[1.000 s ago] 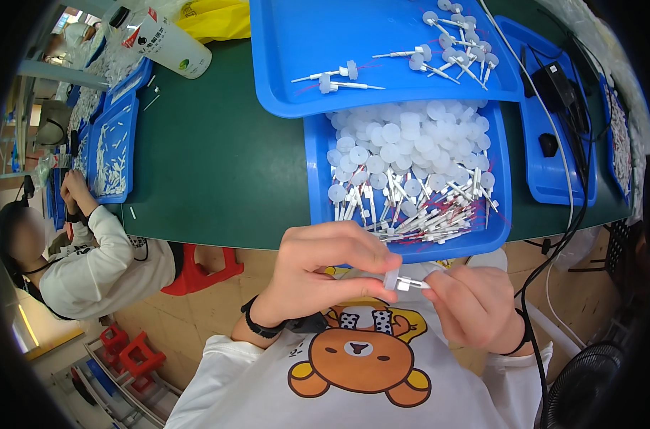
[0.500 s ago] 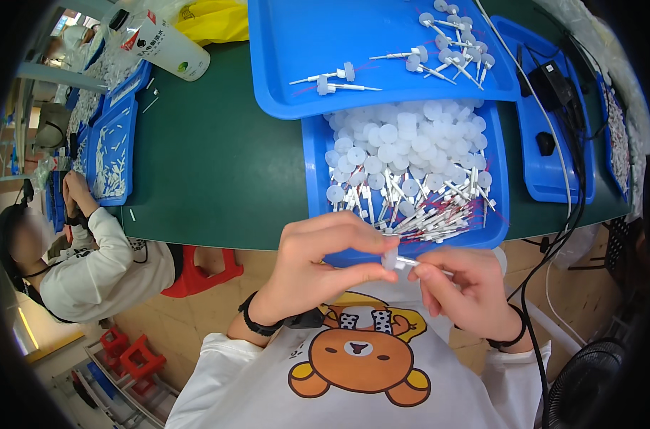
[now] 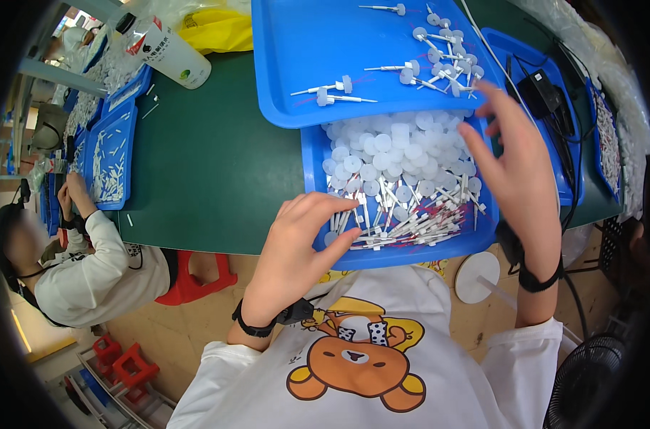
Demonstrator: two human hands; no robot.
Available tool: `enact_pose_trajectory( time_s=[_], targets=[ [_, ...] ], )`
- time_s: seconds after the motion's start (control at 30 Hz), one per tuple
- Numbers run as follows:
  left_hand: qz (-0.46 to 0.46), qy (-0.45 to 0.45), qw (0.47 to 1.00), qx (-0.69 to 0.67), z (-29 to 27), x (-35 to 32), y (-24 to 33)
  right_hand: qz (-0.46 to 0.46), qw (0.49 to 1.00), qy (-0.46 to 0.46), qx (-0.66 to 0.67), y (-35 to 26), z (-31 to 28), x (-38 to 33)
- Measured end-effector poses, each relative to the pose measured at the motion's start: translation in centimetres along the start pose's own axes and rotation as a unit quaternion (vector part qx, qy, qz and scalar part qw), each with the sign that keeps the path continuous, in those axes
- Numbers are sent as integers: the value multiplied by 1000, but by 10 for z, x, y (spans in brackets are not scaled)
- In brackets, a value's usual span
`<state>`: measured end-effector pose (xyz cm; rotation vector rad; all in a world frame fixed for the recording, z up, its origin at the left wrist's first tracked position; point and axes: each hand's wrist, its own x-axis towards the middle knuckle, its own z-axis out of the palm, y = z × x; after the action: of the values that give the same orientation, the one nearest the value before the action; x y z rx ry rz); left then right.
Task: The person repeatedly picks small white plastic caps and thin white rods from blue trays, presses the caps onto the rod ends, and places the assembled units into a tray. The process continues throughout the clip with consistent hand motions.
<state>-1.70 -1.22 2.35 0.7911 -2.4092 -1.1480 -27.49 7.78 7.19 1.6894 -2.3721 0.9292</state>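
Observation:
My left hand (image 3: 290, 247) hovers at the near left of the lower blue tray (image 3: 313, 161), thumb and fingers apart with nothing between them. Just past its fingertips lies a heap of thin white sticks with red wires (image 3: 432, 220). Behind them translucent white discs (image 3: 393, 146) are piled up. At the right front corner of the upper blue tray (image 3: 318, 43), my right hand (image 3: 514, 154) is raised with its fingers spread and empty. Close to its fingertips sits a cluster of disc-and-stick pieces (image 3: 448, 70). A few more such pieces (image 3: 333, 91) lie apart on that tray.
A white bottle (image 3: 171, 53) and a yellow bag (image 3: 214, 30) stand at the back left of the green table (image 3: 210, 157). Black cables and an adapter (image 3: 541, 89) fill a blue tray on the right. A person (image 3: 89, 264) sits at the left.
My hands have parted; the disc-and-stick piece they held together is no longer in them. My right hand has moved up and right to the upper tray, while my left has opened beside the lower one.

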Motion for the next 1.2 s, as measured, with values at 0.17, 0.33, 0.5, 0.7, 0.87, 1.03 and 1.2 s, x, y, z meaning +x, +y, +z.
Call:
enact_pose_trajectory(
  time_s=[0.17, 0.33, 0.5, 0.7, 0.87, 1.03, 1.2],
  targets=[
    [14, -7, 999, 31, 3, -2, 0, -7, 986, -159, -48, -6, -2, -48],
    [29, -10, 998, 58, 9, 1, 3, 46, 979, -175, -91, -1, 14, -72],
    [124, -34, 986, 105, 36, 7, 12, 55, 981, -182, -33, 1, 6, -74],
    [151, -69, 963, 210, 65, 25, 18, 159, 972, -120, 123, -12, -17, -73],
    [148, -91, 964, 201, 61, 26, 20, 258, 929, -60, 257, -14, -23, -85],
    [160, -74, 975, 139, 55, 26, 17, 247, 921, -18, 301, -16, -21, -91],
    [52, -18, 996, -69, 49, 20, 16, 140, 964, 6, 225, -17, -25, -93]
  ],
)
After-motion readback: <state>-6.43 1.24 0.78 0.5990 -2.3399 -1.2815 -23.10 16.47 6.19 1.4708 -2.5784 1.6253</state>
